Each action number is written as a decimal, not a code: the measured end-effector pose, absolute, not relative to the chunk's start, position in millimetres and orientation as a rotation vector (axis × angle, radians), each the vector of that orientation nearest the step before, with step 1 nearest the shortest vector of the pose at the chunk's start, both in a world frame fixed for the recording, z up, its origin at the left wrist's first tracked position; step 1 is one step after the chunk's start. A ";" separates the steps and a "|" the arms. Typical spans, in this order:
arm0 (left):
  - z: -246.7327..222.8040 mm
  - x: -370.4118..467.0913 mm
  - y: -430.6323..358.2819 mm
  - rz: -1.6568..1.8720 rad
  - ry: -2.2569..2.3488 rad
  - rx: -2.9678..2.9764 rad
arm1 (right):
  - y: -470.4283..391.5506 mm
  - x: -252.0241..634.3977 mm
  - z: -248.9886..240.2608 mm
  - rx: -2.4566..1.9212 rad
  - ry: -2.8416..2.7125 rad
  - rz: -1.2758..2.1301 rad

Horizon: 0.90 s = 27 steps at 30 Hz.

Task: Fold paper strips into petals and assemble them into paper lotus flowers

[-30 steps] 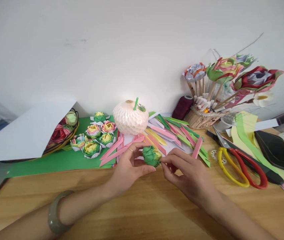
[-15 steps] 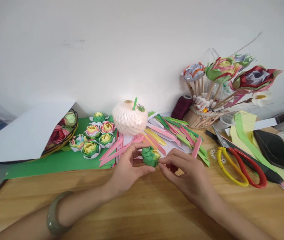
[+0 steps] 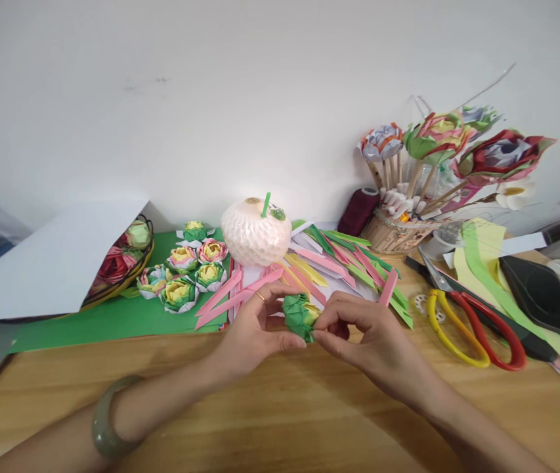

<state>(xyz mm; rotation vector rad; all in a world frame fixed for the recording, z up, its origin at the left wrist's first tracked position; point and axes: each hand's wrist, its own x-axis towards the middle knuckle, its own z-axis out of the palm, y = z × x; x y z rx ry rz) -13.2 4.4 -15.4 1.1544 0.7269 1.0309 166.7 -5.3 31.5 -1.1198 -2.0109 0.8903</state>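
Observation:
A small green and yellow paper flower (image 3: 300, 315) is held up over the front of the wooden table (image 3: 240, 420). My left hand (image 3: 255, 332) grips its left side between thumb and fingers. From the right, the thumb and forefinger of my right hand (image 3: 363, 328) pinch the flower's edge; the other fingers are curled. Behind my hands lie folded paper strips (image 3: 314, 259) in pink, green, yellow and white. Several finished-looking paper flowers (image 3: 179, 292) sit on green paper (image 3: 112, 322) to the left.
A white textured round ornament (image 3: 256, 231) stands behind the strips. At the right are a basket (image 3: 392, 233) of paper flowers, a purple thread spool (image 3: 358, 211), scissors (image 3: 461, 322) and a black phone-like object (image 3: 548, 299). White paper (image 3: 53, 263) covers part of a flower basket at left.
The flower has shifted slightly right and tilted in my hands. My right fingers have closed in further over its right edge.

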 end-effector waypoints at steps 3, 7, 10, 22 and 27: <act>-16.2 -13.9 5.3 1.027 0.699 1.163 | -7.1 167.0 32.8 -1.097 -2.030 0.882; -18.5 -14.5 5.9 1.061 0.709 1.163 | -8.5 166.6 35.0 -1.021 -2.093 0.831; -20.0 -15.0 6.4 1.099 0.719 1.175 | -8.8 165.8 35.9 -0.996 -2.112 0.825; -19.5 -15.3 8.1 1.081 0.669 1.197 | -4.4 168.0 34.7 -1.102 -2.058 0.989; -18.0 -14.6 8.1 1.087 0.671 1.169 | -4.0 166.4 31.9 -1.112 -2.042 0.890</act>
